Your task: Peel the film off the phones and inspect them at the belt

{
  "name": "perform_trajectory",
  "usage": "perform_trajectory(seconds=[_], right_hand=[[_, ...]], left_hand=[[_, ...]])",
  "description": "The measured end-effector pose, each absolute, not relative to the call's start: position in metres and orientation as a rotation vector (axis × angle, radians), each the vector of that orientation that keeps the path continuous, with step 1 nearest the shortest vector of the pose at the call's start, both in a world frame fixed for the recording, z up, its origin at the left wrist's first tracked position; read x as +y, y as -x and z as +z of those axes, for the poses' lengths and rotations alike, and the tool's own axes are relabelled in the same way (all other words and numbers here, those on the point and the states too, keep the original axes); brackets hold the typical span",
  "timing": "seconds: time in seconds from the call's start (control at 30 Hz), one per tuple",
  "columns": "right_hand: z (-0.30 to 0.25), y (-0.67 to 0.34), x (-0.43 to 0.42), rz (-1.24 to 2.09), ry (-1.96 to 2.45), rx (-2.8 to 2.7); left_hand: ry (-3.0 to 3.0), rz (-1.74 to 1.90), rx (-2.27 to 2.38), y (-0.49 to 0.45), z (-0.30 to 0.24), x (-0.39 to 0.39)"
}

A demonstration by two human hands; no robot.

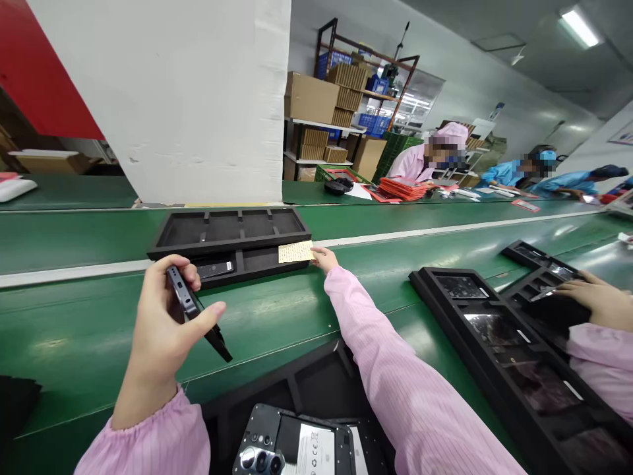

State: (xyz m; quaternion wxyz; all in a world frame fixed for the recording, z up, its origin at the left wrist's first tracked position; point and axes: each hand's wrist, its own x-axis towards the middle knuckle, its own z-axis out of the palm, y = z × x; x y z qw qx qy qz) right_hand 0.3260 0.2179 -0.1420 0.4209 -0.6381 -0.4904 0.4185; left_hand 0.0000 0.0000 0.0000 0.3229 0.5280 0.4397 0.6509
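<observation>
My left hand (161, 323) grips a dark phone (182, 293), tilted so that its edge with port openings faces me. At the far side of the belt, my right hand (325, 258) pinches the edge of a pale yellow dotted sheet (295, 252). That sheet lies over the right end of a black compartment tray (262, 270), where a dark phone part (215, 269) with a white label sits. A second black tray (230, 245) rests partly over it. Below my arms, a phone with its back cover off (297, 442) shows camera lenses and a white-labelled battery.
The open phone lies on a black tray (321, 382) close to me. On the right, a long black tray (420, 280) holds several screens, and another person's hand (601, 300) reaches over neighbouring trays. Green belt (277, 310) runs between. Co-workers sit opposite near red sheets (403, 189).
</observation>
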Motion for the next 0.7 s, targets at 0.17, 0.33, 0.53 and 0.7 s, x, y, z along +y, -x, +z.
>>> perform_trajectory(seconds=[0.17, 0.33, 0.53, 0.7], right_hand=[[-0.145, -0.326, 0.212, 1.11, 1.603, -1.242], [-0.147, -0.329, 0.211, 1.101, 1.608, -1.286], [-0.146, -0.329, 0.215, 1.041, 1.597, -1.332], [-0.153, -0.329, 0.221, 0.998, 1.614, -1.301]], left_hand=[[-1.371, 1.726, 1.168, -0.003, -0.001, 0.003], [-1.43, 1.671, 1.203, -0.015, -0.001, 0.005], [-1.701, 1.53, 1.252, -0.037, -0.002, 0.002], [-1.704, 1.429, 1.274, -0.045, -0.005, 0.0]])
